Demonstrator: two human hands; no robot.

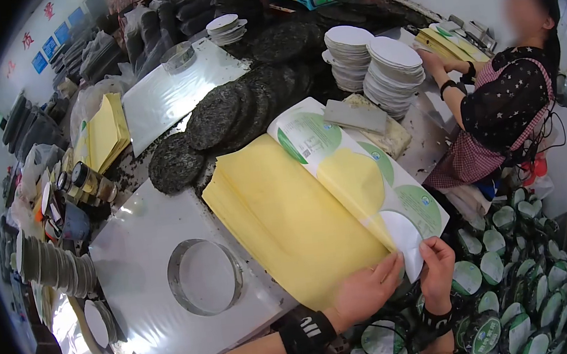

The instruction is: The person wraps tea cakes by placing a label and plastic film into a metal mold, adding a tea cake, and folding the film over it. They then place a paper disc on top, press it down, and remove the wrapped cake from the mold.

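My left hand [368, 291] is closed, thumb and fingers pinching the lower edge of the yellow paper sheets [287, 211]. Beside it, my right hand [438, 268] is closed on the near corner of a printed paper sheet [413, 198]. This sheet is white with green patches and a yellow circle, and partly overlaps the yellow stack. Its near end bends up between my hands. Left of the yellow paper, a metal ring [205, 276] rests on a shiny board [138, 240]. Dark round pressed cakes [215, 115] lie overlapped beyond the paper.
White round discs [393, 72] stand in stacks at the back right, near a grey flat block [354, 115]. Many green-and-white wrapped round packages [483, 336] pile up at lower right. A co-worker [509, 91] works at the right. Jars [90, 180] and stacked discs [54, 267] stand left.
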